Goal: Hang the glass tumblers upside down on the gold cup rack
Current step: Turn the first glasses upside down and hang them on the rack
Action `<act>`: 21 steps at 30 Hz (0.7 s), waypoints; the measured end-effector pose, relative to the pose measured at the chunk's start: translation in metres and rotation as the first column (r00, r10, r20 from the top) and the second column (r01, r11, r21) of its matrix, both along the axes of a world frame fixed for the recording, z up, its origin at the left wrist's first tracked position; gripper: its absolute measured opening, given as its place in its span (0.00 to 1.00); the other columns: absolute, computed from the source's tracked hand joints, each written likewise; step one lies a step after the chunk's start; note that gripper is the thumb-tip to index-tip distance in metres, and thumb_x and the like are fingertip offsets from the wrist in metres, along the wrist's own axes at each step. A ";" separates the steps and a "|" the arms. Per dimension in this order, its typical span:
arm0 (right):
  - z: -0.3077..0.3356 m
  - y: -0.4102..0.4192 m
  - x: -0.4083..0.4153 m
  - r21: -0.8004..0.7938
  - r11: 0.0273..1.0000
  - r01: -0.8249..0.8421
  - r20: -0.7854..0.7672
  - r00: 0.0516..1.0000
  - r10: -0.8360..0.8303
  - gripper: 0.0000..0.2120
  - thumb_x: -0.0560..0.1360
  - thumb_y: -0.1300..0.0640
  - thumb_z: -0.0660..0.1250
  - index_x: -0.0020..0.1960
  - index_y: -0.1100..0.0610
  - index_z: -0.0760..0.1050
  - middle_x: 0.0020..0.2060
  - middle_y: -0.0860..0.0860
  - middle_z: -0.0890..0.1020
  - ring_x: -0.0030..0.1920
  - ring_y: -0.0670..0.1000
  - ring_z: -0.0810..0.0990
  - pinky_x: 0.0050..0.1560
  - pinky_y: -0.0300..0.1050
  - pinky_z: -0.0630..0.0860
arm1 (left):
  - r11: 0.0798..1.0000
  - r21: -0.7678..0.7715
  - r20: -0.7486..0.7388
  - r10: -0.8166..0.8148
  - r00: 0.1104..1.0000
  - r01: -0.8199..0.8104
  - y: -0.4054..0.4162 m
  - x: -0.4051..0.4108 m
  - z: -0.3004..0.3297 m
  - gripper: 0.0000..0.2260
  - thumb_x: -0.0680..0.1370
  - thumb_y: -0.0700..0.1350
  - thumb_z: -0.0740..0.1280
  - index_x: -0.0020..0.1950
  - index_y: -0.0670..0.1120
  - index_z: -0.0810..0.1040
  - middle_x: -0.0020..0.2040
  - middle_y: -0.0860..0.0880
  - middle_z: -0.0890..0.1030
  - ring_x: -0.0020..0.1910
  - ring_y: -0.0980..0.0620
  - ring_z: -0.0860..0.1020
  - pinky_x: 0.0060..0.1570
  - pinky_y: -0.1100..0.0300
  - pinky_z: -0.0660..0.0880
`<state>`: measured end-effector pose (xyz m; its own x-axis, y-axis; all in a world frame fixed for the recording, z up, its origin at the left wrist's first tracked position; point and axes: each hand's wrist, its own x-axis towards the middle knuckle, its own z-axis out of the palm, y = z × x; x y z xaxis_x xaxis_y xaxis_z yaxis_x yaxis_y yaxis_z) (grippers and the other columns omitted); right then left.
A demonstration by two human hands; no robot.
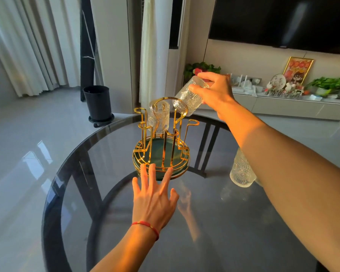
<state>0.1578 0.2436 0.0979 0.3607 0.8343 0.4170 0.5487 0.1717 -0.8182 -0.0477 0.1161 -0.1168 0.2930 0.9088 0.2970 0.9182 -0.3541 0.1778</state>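
Observation:
The gold cup rack (161,138) stands on a round green base in the middle of the glass table. One ribbed glass tumbler (159,117) hangs upside down on a far prong. My right hand (214,91) grips a second tumbler (188,97) by its base, tilted with its mouth down, just above the rack's right side. My left hand (155,197) lies flat with fingers spread, its fingertips touching the near rim of the rack's base. Another tumbler (241,169) stands on the table at the right, partly hidden behind my right forearm.
The round dark glass table (106,193) has a black rim. Beyond it a black bin (98,103) stands on the floor. A low cabinet (283,107) with plants and ornaments runs along the right wall under a television.

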 end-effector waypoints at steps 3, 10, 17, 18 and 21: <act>-0.001 0.010 -0.004 -0.033 0.999 -0.002 0.074 0.997 0.005 0.28 0.68 0.49 0.79 0.67 0.52 0.80 0.63 0.50 0.82 0.62 0.50 0.80 0.58 0.56 0.82 | 1.000 0.003 0.016 -0.003 1.000 0.003 0.001 -0.001 0.000 0.28 0.80 0.60 0.54 0.79 0.56 0.57 0.78 0.36 0.61 0.78 0.33 0.53 0.70 0.34 0.62; -0.008 0.023 -0.014 -0.190 0.979 -0.072 0.105 0.990 0.094 0.25 0.64 0.52 0.82 0.60 0.51 0.84 0.45 0.39 0.79 0.48 0.42 0.78 0.42 0.42 0.79 | 1.000 -0.002 0.021 -0.003 1.000 0.003 0.001 -0.001 -0.002 0.28 0.81 0.60 0.53 0.80 0.56 0.57 0.79 0.37 0.60 0.78 0.33 0.53 0.72 0.33 0.60; -0.004 0.032 0.002 -0.462 0.845 -0.269 -0.094 0.962 0.255 0.20 0.69 0.63 0.79 0.59 0.51 0.84 0.52 0.48 0.86 0.54 0.47 0.83 0.57 0.55 0.81 | 1.000 -0.015 0.011 -0.007 1.000 0.007 0.000 -0.001 -0.002 0.28 0.81 0.60 0.50 0.80 0.56 0.54 0.80 0.37 0.56 0.79 0.33 0.49 0.73 0.33 0.57; -0.003 0.033 0.006 -0.492 0.819 -0.294 -0.077 0.952 0.295 0.22 0.69 0.64 0.80 0.61 0.51 0.83 0.55 0.49 0.86 0.55 0.47 0.82 0.56 0.54 0.81 | 1.000 -0.017 0.011 -0.006 1.000 0.007 0.000 0.000 -0.002 0.28 0.81 0.60 0.50 0.80 0.56 0.54 0.80 0.37 0.56 0.79 0.33 0.49 0.73 0.33 0.57; 0.000 0.037 0.011 -0.545 0.771 -0.329 0.007 0.918 0.397 0.28 0.65 0.64 0.81 0.64 0.51 0.81 0.63 0.53 0.82 0.63 0.52 0.78 0.60 0.55 0.79 | 1.000 -0.013 0.020 -0.004 1.000 0.005 0.000 0.000 -0.002 0.28 0.81 0.60 0.52 0.80 0.56 0.56 0.80 0.37 0.57 0.79 0.33 0.50 0.73 0.32 0.58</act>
<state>0.1690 0.2810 0.0977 -0.0357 0.9941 -0.1026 0.6287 -0.0575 -0.7755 -0.0481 0.1164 -0.1185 0.2911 0.9113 0.2912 0.9127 -0.3557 0.2009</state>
